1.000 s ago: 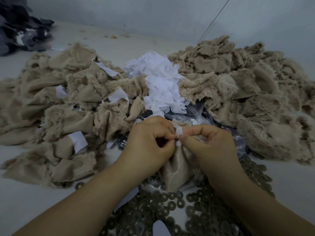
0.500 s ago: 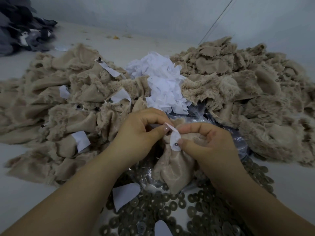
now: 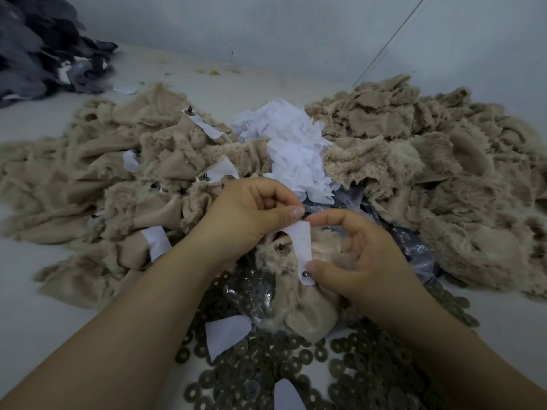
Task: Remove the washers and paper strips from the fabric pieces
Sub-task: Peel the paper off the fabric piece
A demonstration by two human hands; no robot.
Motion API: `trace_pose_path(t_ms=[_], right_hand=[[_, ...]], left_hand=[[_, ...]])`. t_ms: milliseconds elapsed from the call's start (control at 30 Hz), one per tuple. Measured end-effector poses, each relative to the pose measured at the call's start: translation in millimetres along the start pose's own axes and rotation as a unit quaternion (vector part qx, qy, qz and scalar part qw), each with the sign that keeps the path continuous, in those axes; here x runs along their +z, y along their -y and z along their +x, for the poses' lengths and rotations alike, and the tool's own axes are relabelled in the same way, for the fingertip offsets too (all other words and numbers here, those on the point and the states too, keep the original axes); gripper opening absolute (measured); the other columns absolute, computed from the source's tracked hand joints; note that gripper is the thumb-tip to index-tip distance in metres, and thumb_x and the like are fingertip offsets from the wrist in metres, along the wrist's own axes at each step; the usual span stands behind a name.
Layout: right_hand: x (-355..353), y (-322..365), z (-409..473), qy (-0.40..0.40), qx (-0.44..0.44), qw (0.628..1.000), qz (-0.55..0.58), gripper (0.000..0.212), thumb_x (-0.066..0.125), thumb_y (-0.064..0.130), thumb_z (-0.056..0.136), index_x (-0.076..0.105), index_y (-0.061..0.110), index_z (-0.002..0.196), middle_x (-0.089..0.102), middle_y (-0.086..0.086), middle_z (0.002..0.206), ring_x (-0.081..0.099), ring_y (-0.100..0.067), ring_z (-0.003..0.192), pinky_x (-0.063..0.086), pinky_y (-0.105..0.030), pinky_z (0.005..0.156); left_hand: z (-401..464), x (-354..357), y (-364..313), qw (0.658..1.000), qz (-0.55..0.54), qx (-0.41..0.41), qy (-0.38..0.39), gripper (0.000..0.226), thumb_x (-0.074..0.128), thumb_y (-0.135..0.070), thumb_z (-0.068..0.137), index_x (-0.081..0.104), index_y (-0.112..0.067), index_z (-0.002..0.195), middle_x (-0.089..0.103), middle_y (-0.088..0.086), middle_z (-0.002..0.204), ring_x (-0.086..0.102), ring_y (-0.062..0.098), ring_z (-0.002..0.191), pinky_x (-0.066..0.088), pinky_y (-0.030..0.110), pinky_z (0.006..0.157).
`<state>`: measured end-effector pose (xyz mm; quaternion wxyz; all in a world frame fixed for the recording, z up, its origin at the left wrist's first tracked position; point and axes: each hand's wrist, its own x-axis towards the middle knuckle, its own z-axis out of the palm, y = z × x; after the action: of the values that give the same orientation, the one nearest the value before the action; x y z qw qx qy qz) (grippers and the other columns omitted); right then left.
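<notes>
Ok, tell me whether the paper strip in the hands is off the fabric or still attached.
Cannot tell for sure. The paper strip hangs between left hand and right hand, a dark stud through its lower end, over the fabric piece.

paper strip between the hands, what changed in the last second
The paper strip was a small bit pinched between close fingertips; now it is drawn out long. The right hand moved down, thumb pressing its lower end by a dark stud; the left hand pinches the top. The fabric piece, washers and piles stayed put.
</notes>
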<state>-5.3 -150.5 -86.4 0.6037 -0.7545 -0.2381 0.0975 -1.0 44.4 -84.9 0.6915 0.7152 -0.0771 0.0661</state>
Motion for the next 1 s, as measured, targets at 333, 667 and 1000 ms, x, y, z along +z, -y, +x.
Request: trace_pose_path(t_ms=[333, 667, 1000], right_hand=[[-3, 5, -1, -0.087, -0.011, 0.996, 0.002, 0.050, 0.082, 0.017, 0.076, 0.063, 0.045, 0.112, 0.065, -0.033, 0.091, 0.059, -0.057, 0.073, 0.052, -0.068, 0.056], [1, -5, 1, -0.151, 0.032, 0.988, -0.022, 0.037, 0.082, 0.016, 0.077, 0.067, 0.036, 0.105, 0.070, -0.018, 0.082, 0.067, -0.029, 0.068, 0.061, -0.042, 0.062], [1, -10, 1, -0.149, 0.055, 0.987, 0.022, 0.032, 0.079, 0.011, 0.082, 0.069, 0.033, 0.104, 0.077, 0.000, 0.087, 0.075, -0.019, 0.075, 0.062, -0.038, 0.061]], left_hand=[[8, 12, -23, 0.960, 0.259, 0.074, -0.072, 0.008, 0.079, -0.015, 0.081, 0.074, -0.012, 0.076, 0.066, -0.005, 0.074, 0.061, 0.010, 0.064, 0.051, 0.028, 0.059], [-48, 33, -7, 0.992, 0.119, 0.022, -0.042, 0.015, 0.078, -0.007, 0.081, 0.065, -0.013, 0.084, 0.059, 0.005, 0.073, 0.053, 0.018, 0.062, 0.047, 0.029, 0.056], [-41, 41, -2, 0.990, 0.108, 0.028, -0.082, 0.017, 0.075, -0.018, 0.076, 0.069, -0.027, 0.090, 0.063, -0.002, 0.071, 0.060, 0.016, 0.061, 0.050, 0.025, 0.056]])
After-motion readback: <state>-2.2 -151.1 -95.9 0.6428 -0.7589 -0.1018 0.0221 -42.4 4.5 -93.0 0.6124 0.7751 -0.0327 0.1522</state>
